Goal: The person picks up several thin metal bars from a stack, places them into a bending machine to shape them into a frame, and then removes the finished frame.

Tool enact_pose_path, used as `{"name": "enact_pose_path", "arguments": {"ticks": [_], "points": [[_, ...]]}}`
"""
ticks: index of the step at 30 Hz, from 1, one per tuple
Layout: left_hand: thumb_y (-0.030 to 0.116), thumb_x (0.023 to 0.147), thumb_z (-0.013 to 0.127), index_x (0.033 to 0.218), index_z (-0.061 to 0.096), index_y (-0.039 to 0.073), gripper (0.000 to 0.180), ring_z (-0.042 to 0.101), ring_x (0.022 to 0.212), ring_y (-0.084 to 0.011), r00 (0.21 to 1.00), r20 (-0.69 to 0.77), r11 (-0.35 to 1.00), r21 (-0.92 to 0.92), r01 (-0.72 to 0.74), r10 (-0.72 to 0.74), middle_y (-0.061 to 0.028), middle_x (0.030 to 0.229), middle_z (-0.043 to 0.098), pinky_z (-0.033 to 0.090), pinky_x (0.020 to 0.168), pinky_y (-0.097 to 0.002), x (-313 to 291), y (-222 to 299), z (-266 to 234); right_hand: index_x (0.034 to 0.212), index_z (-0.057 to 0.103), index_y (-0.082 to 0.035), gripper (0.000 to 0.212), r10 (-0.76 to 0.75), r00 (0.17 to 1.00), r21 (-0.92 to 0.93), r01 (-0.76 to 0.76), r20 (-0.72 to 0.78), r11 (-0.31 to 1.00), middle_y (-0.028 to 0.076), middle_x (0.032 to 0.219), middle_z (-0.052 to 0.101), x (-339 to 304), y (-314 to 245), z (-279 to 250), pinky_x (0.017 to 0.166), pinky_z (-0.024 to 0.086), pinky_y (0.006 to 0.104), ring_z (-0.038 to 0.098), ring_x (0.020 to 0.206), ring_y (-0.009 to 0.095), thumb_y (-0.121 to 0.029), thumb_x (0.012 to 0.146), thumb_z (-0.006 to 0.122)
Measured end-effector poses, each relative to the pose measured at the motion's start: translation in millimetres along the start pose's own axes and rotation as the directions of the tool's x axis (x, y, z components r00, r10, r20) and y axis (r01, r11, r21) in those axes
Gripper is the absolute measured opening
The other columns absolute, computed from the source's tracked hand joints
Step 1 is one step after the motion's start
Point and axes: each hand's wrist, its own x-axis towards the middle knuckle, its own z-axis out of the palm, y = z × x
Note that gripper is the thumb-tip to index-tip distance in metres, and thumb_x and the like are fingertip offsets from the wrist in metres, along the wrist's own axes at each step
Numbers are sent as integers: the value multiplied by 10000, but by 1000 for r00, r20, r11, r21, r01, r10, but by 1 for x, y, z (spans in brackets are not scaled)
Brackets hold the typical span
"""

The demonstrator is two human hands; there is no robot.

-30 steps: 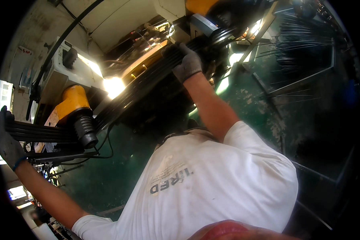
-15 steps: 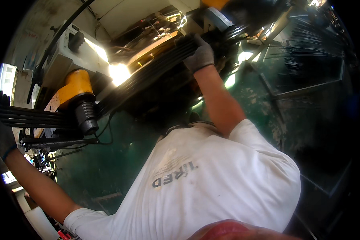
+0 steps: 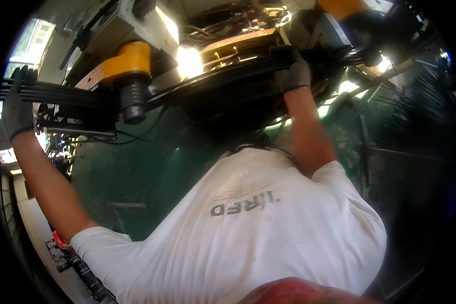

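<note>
I log: one white light (image 3: 189, 62), glaring; window (image 3: 34, 39), overexposed; floor (image 3: 142, 175), dim; held bars (image 3: 66, 93), mostly dark; rods (image 3: 426, 95) far right, blurred; corners black; straight edges bowed.

Your left hand (image 3: 19, 109) is near the left end of the rod bundle (image 3: 71, 95), your right hand (image 3: 293, 76) well along it. Between them, nearer your left, the cylinder (image 3: 134, 104) sits before the bundle; more rods (image 3: 424, 95), apparently, lie far right.
</note>
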Motion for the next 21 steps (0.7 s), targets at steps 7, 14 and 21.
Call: {"name": "enact_pose_path", "arguments": {"ticks": [7,14,21], "points": [[451,1042,568,1485,544,70,584,609,1323,-223,986,27,973,-160,166,-164,-135,1435,641,420,1135,-335,-8,-10,-17,1118,657,-13,359,-9,999,-110,5,-35,994,188,1111,727,-3,6,0,1080,518,519,689,1092,337,-278,1130,415],[446,1053,537,1477,564,68,569,597,1299,-175,993,108,754,649,-102,41,-71,1471,623,434,1114,-321,-35,32,-9,1117,584,-68,228,8,999,-71,-11,-44,997,106,1000,694,-10,0,7,992,592,539,702,959,307,-283,1104,511],[471,1070,488,1446,610,164,501,652,1255,-236,991,-18,852,509,125,-134,-57,1388,690,474,1058,-352,-53,52,-4,1105,630,-17,355,9,999,-24,-11,-47,1000,181,1100,715,-1,0,-2,1109,495,529,674,1120,379,-293,1129,410]]}}
